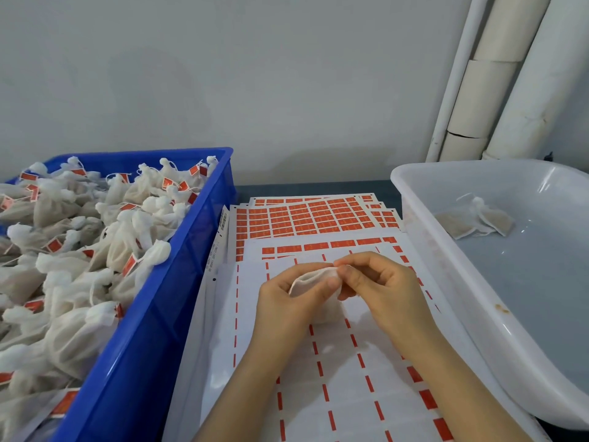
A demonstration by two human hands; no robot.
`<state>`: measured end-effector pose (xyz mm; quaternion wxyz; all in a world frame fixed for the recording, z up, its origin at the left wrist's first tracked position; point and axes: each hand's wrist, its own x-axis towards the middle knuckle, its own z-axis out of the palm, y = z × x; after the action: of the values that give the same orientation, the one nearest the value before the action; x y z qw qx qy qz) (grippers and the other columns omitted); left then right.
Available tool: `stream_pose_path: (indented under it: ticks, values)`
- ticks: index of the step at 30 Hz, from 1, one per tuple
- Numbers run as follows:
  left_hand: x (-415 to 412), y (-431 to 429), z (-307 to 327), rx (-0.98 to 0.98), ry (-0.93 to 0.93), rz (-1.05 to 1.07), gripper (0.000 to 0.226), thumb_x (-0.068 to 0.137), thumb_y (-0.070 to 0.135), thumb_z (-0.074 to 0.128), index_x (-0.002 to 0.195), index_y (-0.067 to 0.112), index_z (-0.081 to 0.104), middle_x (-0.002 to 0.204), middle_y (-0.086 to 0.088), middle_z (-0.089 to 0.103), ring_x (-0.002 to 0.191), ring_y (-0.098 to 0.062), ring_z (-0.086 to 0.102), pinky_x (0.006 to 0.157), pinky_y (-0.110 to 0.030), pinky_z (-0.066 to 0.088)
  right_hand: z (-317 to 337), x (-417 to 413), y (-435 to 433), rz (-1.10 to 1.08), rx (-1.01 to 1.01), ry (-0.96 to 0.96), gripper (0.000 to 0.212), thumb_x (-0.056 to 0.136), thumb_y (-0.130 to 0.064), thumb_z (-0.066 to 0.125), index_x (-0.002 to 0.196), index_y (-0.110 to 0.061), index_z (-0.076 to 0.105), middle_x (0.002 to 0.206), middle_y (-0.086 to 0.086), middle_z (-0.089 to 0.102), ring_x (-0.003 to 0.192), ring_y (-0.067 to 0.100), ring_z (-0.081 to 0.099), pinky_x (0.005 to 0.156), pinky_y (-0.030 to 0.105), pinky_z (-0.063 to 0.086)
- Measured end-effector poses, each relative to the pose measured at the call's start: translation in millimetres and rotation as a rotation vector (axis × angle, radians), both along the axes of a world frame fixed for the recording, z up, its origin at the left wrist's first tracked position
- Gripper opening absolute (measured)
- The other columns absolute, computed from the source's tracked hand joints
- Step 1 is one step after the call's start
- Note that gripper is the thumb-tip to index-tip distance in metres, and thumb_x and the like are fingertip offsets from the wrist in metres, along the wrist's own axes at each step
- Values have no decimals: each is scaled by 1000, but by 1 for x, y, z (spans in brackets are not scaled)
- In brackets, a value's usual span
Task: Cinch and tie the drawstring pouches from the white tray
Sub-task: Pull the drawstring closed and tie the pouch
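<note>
Left hand point(288, 295) and right hand point(379, 282) pinch a white pouch point(310, 282), seemingly at its mouth, above label sheets point(334, 362)

Orange label sheets point(315, 215) lie beside a blue crate point(153, 330); white pipes point(510, 74) behind.

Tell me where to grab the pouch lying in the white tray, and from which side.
Pinch the pouch at its bunched white neck, coming from above. The neck sticks up at the middle while the filled body lies flat on the white tray floor, leaving little else to grip.
</note>
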<state>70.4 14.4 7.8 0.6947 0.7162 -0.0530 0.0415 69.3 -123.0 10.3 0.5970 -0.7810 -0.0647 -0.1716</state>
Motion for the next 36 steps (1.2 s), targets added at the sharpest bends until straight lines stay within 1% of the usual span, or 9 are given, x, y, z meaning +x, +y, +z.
stream_pose_path:
  ticks: [8, 13, 16, 18, 22, 26, 30, 33, 36]
  values:
    - [1, -1, 1, -25, 56, 49, 13, 70, 41, 72, 79, 33, 74, 83, 24, 70, 85, 12, 58, 53, 0, 42, 1, -1, 0, 2, 18, -2, 13, 70, -45, 58, 80, -37, 61, 78, -33, 64, 75, -5, 64, 56, 3, 44]
    - [1, -3, 1, 52, 111, 145, 4, 76, 36, 74, 75, 33, 70, 75, 44, 58, 79, 3, 57, 43, -3, 40, -1, 1, -1, -42, -4, 10, 13, 70, -46, 57, 78, -36, 60, 78, -34, 62, 75, -6, 61, 58, -1, 41]
    - [1, -3, 3, 85, 79, 121, 6, 79, 32, 72, 73, 32, 69, 70, 51, 52, 80, 29, 46, 55, -6, 39, -2, 2, -3, -73, 15, 28, 12, 75, -43, 57, 79, -33, 60, 78, -32, 63, 77, -6, 61, 58, -2, 40]
    - [1, -2, 2, 77, 71, 108, 10, 81, 29, 71, 71, 31, 70, 69, 48, 56, 78, 34, 43, 63, -12, 38, -4, 2, -4, -90, 33, 55, 10, 81, -40, 58, 82, -31, 60, 77, -28, 64, 78, -6, 61, 57, 0, 43]
    - [2, -1, 1, 104, 73, 91, 10, 82, 27, 70, 73, 30, 69, 70, 45, 58, 78, 32, 46, 60, -8, 37, -3, 3, -9, -117, 183, 141, 12, 87, -37, 54, 91, -28, 60, 83, -18, 66, 77, 5, 63, 58, 10, 49]
    - [1, -4, 1, 113, 62, 102, 6, 80, 25, 69, 75, 26, 69, 81, 26, 68, 85, 3, 60, 48, -1, 41, 7, 0, -9, 90, 496, 174, 12, 92, -21, 47, 97, -15, 57, 90, -1, 71, 56, 11, 56, 67, 19, 53]
    - [-5, -2, 5, 69, 13, 38, 16, 83, 12, 64, 81, 28, 67, 81, 11, 70, 82, 0, 65, 58, 2, 42, 7, -3, -5, 198, 559, 194, 13, 93, -18, 45, 92, -13, 56, 80, 6, 69, 56, 14, 58, 63, 22, 52]
    - [-9, -4, 8, 118, 22, -18, 14, 80, 26, 69, 83, 39, 70, 90, 24, 67, 92, 16, 56, 59, 0, 42, 6, -3, -3, 201, 571, 185, 16, 94, -16, 44, 86, -14, 57, 72, 5, 63, 58, 16, 58, 67, 24, 53]
    - [-8, -6, 7, 105, 2, -16, 6, 80, 28, 70, 77, 34, 72, 86, 26, 69, 92, 12, 57, 79, -13, 41, 6, -3, -3, 213, 587, 181, 16, 94, -14, 43, 85, -12, 56, 69, 4, 61, 57, 15, 56, 68, 24, 53]
